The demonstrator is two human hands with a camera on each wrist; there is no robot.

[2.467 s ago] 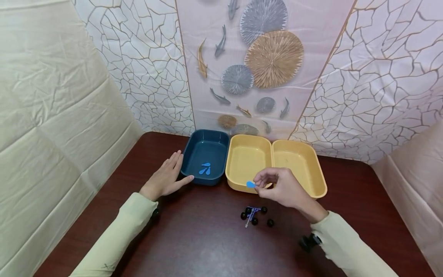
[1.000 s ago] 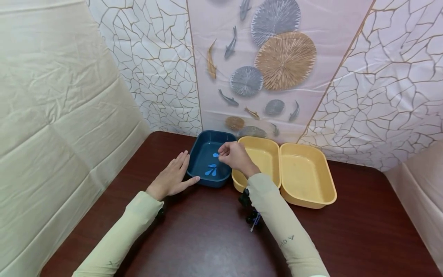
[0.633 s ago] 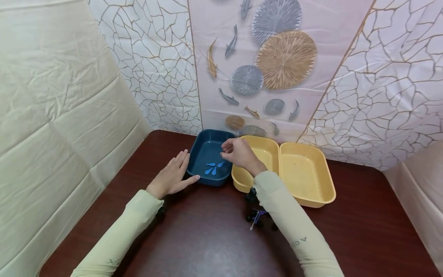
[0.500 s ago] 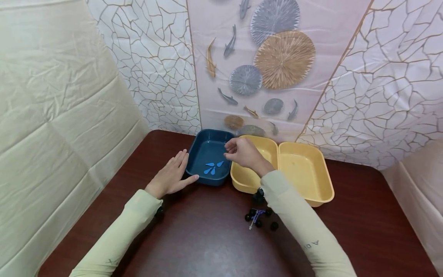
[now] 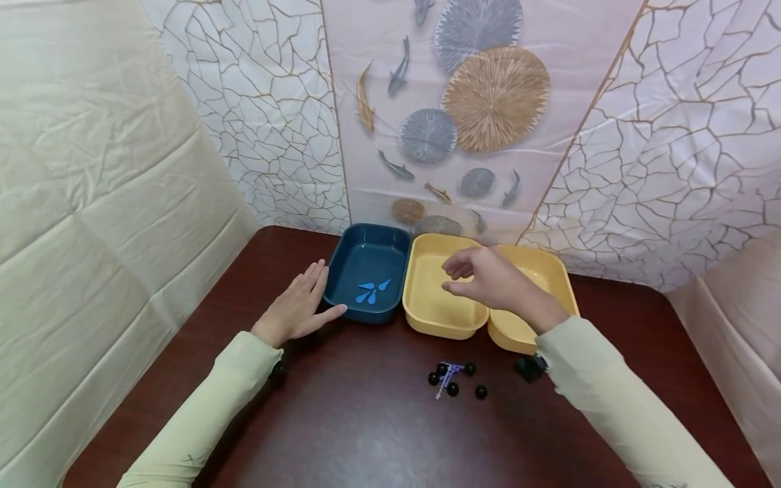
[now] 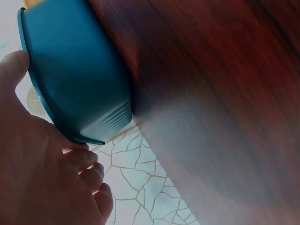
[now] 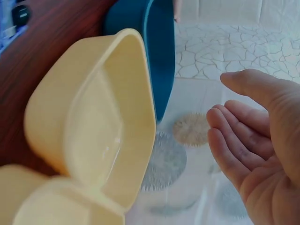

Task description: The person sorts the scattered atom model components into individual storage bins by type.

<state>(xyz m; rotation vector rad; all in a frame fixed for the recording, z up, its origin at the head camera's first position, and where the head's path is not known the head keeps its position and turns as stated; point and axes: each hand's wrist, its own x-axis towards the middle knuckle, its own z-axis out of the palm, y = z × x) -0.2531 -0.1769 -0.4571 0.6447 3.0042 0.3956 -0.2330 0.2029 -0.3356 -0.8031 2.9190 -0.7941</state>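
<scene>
My left hand (image 5: pixel 297 305) lies along the left side of the dark blue tray (image 5: pixel 369 257), fingers straight and thumb spread by its front corner. In the left wrist view, the thumb and fingers touch the tray's rim (image 6: pixel 42 98). Several flat blue teardrop-shaped pieces (image 5: pixel 384 285) lie on that tray's floor near its front. My right hand (image 5: pixel 494 279) hovers over the two yellow trays, fingers loosely bent and thumb apart. The right wrist view shows nothing between the fingers of this hand (image 7: pixel 258 140).
The middle yellow tray (image 5: pixel 433 308) adjoins the blue one; the right yellow tray (image 5: pixel 512 332) is partly hidden by my right arm. On the dark wooden table (image 5: pixel 366 407) in front lie several black balls (image 5: pixel 481 392) and small purple pieces (image 5: pixel 450 371), one with a pale tip. Patterned cloth hangs behind.
My right hand carried a blue teardrop piece leftward into the blue tray and let it go beside the others. Then it drew back rightward over the yellow trays. My left hand stays at the tray.
</scene>
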